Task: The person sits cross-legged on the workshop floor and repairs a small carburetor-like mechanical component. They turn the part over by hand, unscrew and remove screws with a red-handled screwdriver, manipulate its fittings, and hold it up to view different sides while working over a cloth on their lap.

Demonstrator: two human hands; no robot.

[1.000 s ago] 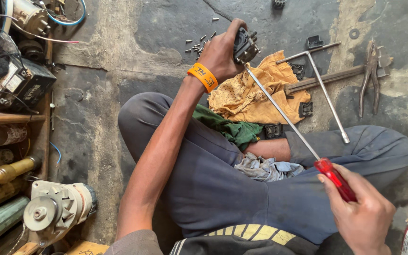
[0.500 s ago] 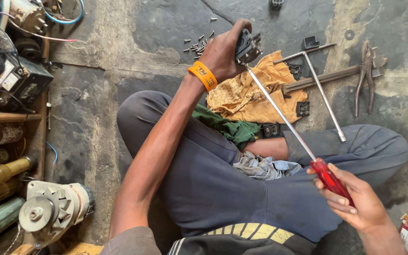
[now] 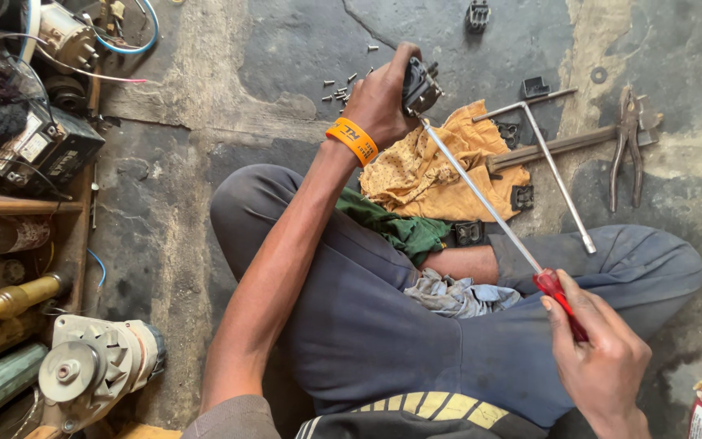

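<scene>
Far left on the floor: an alternator (image 3: 95, 370) and a heap of wired parts (image 3: 34, 138). Centre top: left hand (image 3: 383, 102), orange wristband (image 3: 352, 141), closed around a small dark metal part (image 3: 420, 85) held above a yellow cloth (image 3: 440, 167). Running down right from that part: a long screwdriver (image 3: 481, 199), red handle pinched in the right hand (image 3: 599, 358). Further right: pliers (image 3: 629, 142).
</scene>
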